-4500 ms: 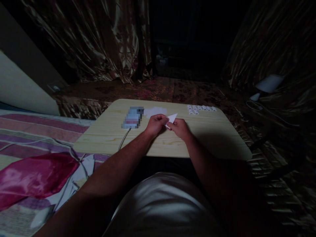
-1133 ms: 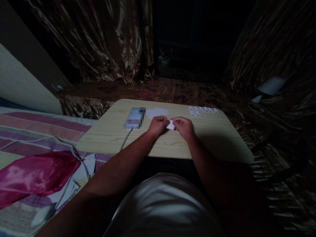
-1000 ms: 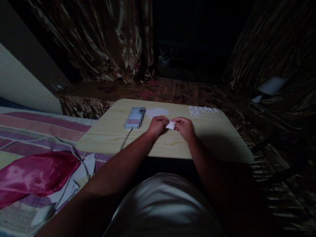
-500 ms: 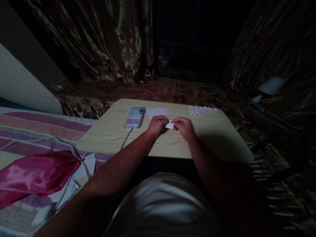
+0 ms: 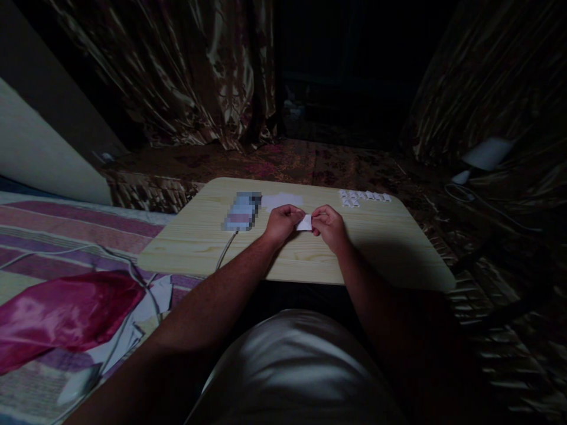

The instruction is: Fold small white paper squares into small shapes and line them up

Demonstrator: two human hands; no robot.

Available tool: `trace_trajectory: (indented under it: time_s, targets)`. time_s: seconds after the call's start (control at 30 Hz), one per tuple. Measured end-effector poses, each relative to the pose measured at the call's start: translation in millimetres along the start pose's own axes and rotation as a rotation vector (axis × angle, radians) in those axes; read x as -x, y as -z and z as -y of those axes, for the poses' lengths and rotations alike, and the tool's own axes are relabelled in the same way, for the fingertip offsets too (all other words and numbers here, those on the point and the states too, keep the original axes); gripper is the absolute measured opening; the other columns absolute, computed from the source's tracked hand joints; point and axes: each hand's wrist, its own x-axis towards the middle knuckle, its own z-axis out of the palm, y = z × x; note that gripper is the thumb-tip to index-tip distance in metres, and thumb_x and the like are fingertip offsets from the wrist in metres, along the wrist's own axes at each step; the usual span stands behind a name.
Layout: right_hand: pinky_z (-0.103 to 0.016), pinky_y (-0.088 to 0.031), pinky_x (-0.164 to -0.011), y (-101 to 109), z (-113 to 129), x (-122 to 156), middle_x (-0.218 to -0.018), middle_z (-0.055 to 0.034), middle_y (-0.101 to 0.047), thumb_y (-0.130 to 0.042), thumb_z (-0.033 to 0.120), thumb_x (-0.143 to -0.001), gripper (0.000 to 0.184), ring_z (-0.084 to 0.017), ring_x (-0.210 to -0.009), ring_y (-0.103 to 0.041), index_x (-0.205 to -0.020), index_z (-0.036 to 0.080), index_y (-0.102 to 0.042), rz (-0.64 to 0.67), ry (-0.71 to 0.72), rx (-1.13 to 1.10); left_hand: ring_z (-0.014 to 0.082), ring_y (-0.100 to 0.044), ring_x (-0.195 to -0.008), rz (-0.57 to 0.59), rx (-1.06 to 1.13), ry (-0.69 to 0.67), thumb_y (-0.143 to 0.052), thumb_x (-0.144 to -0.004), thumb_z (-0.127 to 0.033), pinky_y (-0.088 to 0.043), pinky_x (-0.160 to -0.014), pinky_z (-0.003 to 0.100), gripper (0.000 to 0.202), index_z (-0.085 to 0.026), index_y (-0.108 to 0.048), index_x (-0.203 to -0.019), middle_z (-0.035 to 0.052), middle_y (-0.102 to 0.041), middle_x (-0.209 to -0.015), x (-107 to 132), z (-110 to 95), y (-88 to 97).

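A small white piece of paper [image 5: 304, 223] is held between my two hands, just above the middle of the wooden table [image 5: 199, 254]. My left hand [image 5: 283, 224] pinches its left side, thumb on top. At its right edge, my right hand [image 5: 328, 227] grips the paper between thumb and fingers. Beyond my left hand lie loose white paper pieces [image 5: 282, 201], flat on the tabletop. Several small folded white papers [image 5: 364, 196] are set out in two rows near the far right corner.
A phone [image 5: 243, 211], blurred out, lies left of my hands with a white cable [image 5: 225, 251] running off the near edge. On the striped bed at left are a shiny pink cloth [image 5: 66, 313] and papers [image 5: 153, 298]. A white lamp [image 5: 487, 154] stands at right.
My right thumb and fingers have shifted to the paper's right edge, so more of its surface shows. My left hand has barely moved.
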Motion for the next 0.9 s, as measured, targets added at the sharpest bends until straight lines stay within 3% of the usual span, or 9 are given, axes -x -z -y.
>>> trace_trajectory:
  time_s: [0.07, 0.2, 0.4, 0.77, 0.9]
  targets:
    - [-0.021, -0.042, -0.045, 0.3, 1.7, 0.8, -0.061, 0.0014, -0.065, -0.062, 0.031, -0.073, 0.013, -0.011, -0.050, -0.056, -0.081, 0.020, -0.058, 0.017, -0.030, 0.013, 0.0085, -0.044, -0.048, -0.049, -0.016, -0.017, -0.077, -0.061, -0.038, -0.034, -0.048, 0.023, 0.028, -0.014, -0.066, -0.073, -0.0016, -0.057, -0.054, 0.0, -0.9, -0.2]
    - [-0.021, -0.040, -0.045, -1.5, 3.2, 2.0, -0.060, -0.0010, -0.066, -0.065, 0.040, -0.076, 0.023, -0.010, -0.047, -0.054, -0.076, 0.018, -0.061, 0.024, -0.062, 0.057, 0.0091, -0.045, -0.049, -0.096, -0.051, -0.055, -0.075, -0.064, -0.040, -0.035, -0.049, 0.022, 0.029, -0.015, -0.066, -0.074, -0.0016, -0.057, -0.054, 0.4, -3.6, -0.3]
    - [-0.021, -0.039, -0.044, -3.7, -1.7, 0.6, -0.061, -0.0016, -0.068, -0.069, 0.035, -0.073, 0.020, -0.009, -0.044, -0.052, -0.076, 0.016, -0.063, -0.015, -0.076, 0.076, 0.0089, -0.047, -0.050, -0.090, -0.037, -0.086, -0.075, -0.065, -0.036, -0.035, -0.049, 0.022, 0.026, -0.014, -0.066, -0.075, -0.0006, -0.060, -0.059, -0.9, -2.2, 0.3]
    - [-0.022, -0.041, -0.047, 1.1, -4.7, -5.4, -0.062, -0.0003, -0.065, -0.067, 0.032, -0.072, 0.016, -0.010, -0.048, -0.054, -0.076, 0.017, -0.064, -0.146, 0.003, 0.012, 0.0089, -0.047, -0.050, -0.023, -0.015, -0.093, -0.072, -0.064, -0.026, -0.035, -0.049, 0.023, 0.018, -0.015, -0.063, -0.074, -0.0005, -0.059, -0.060, -2.1, 3.0, 1.2]
    - [-0.022, -0.042, -0.048, 1.5, -4.4, -5.7, -0.063, 0.0004, -0.064, -0.067, 0.034, -0.072, 0.018, -0.010, -0.049, -0.054, -0.077, 0.017, -0.064, -0.166, -0.015, 0.006, 0.0085, -0.045, -0.050, 0.031, -0.016, -0.081, -0.072, -0.065, -0.026, -0.035, -0.050, 0.023, 0.025, -0.017, -0.065, -0.087, -0.0028, -0.057, -0.062, 0.5, 2.3, -0.7]
